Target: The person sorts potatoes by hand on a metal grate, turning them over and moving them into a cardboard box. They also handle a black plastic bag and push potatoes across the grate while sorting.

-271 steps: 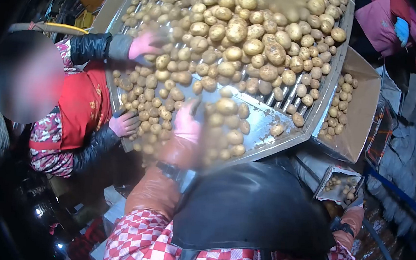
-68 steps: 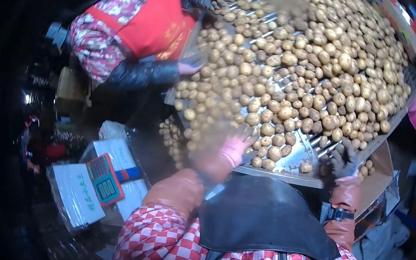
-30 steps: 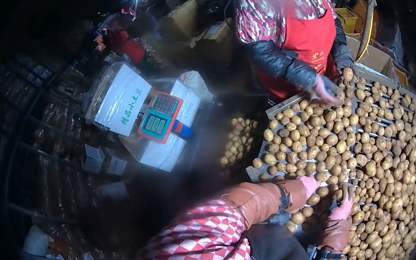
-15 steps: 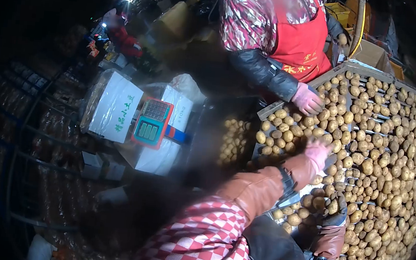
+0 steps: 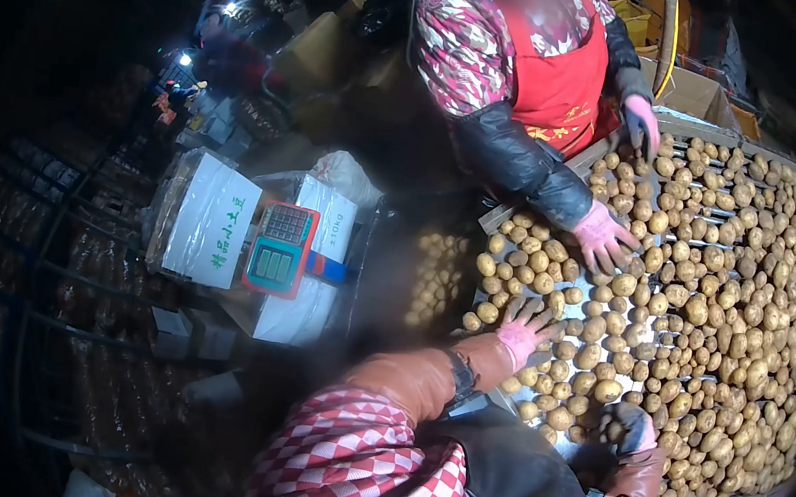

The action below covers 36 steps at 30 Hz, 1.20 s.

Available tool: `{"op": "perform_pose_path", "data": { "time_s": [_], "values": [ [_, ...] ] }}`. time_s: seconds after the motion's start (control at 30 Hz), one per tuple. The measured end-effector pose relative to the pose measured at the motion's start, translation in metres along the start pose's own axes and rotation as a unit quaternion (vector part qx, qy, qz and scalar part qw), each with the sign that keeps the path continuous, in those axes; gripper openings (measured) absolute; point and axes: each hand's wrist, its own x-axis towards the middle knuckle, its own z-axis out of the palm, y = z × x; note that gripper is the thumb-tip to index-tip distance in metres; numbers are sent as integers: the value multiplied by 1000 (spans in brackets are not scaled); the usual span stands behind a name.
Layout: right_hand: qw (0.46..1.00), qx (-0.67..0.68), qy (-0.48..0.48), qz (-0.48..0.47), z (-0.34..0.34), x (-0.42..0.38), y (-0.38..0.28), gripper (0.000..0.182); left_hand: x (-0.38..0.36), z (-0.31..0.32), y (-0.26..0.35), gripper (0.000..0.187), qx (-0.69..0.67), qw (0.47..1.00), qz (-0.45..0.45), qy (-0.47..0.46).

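My left hand (image 5: 525,330), in a pink glove with darkened fingers, lies spread over small potatoes (image 5: 544,283) near the left edge of the sorting table. My right hand (image 5: 628,428), in a grey-and-pink glove, is low among the potatoes (image 5: 678,406) on the near side. Its fingers are curled, and whatever is in them is hard to make out. Between my hands, loose potatoes (image 5: 585,383) lie on a pale metal surface (image 5: 587,358).
A co-worker in a red apron (image 5: 559,87) stands across the table, with one gloved hand (image 5: 604,238) on the potatoes and another (image 5: 640,126) by the far rim. A scale display (image 5: 277,249) and white cartons (image 5: 207,218) stand at left. Densely spread potatoes (image 5: 760,328) cover the right.
My left hand has moved left and toward me across the metal surface, exposing more of it. My right hand has shifted slightly down. The co-worker's near hand has moved down over the potatoes.
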Motion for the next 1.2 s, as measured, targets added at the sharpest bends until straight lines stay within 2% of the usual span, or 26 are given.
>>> {"op": "perform_pose_path", "data": {
  "time_s": [0.03, 0.07, 0.2, 0.27, 0.33, 0.4, 0.47, 0.57, 0.63, 0.67, 0.7, 0.77, 0.8, 0.83, 0.87, 0.97, 1.0, 1.03, 1.07, 1.1, 1.17, 1.2],
  "values": [
    [969, -223, -80, -75, -6, 19, 12, 26, -1, 3, 4, 80, 5, 1000, -13, 5],
    [882, -417, -124, -179, -11, 37, 23, 27, 1, 9, 8, 81, -12, 1000, -22, 9],
    [796, -441, -57, -411, -25, 122, 78, 31, -8, -15, 25, 78, -17, 999, -30, -29],
    [812, -372, 26, -448, -16, 123, 67, 35, -5, 21, 2, 80, 1, 1000, 10, -3],
    [892, -268, 57, -361, -4, 92, 20, 35, -9, 24, -11, 80, 0, 999, 31, 9],
    [966, -104, 70, -224, 11, 59, -11, 35, -14, 29, -14, 79, 0, 1000, -10, 24],
    [985, 31, 75, -150, 10, 50, -16, 30, -17, 29, -1, 77, 47, 996, -72, 37],
    [965, 241, 44, -93, 8, 36, -3, 26, -13, -2, 42, 75, 50, 998, -13, -45],
    [983, 109, 32, -145, -10, 57, 28, 29, -12, -18, 69, 73, 37, 981, 145, -121],
    [986, 93, 36, -136, -12, 58, 30, 29, -6, -12, 80, 73, 129, 946, 230, -187],
    [988, 76, 40, -127, -13, 60, 32, 30, 0, -6, 77, 73, 124, 943, 252, -178],
    [986, 147, 68, -42, 8, 39, 5, 29, 13, -3, 61, 74, 115, 935, 295, -157],
    [985, -16, 47, -164, -16, 50, 26, 29, 14, -14, 46, 76, 51, 957, 253, -133],
    [941, -166, 61, -289, -37, 59, 43, 31, 12, -26, 36, 77, 49, 969, 206, -128],
    [929, -201, 64, -303, -65, 69, 66, 31, 16, -10, 21, 75, 56, 979, 171, -101],
    [964, -136, 122, -193, -47, 19, 39, 29, 10, -4, -7, 73, 99, 992, 75, -33],
    [957, -183, 137, -179, -46, 11, 37, 28, 2, 0, -19, 74, 185, 981, 58, -1],
    [947, -229, 151, -165, -47, 7, 37, 28, -5, -2, -22, 74, 137, 990, 41, -4],
    [945, -233, 194, -125, -78, 36, 87, 30, -10, -5, -24, 74, 89, 996, 25, -8],
    [958, -178, 203, -93, -84, 49, 115, 37, -12, -6, -23, 73, 41, 999, 10, -12],
    [905, -397, 139, -65, -64, 56, 118, 47, -16, -5, -17, 72, 46, 998, 17, -31],
    [882, -435, 161, -87, -25, 44, 89, 51, -17, -6, -12, 72, 49, 997, 21, -48]
  ]
}}
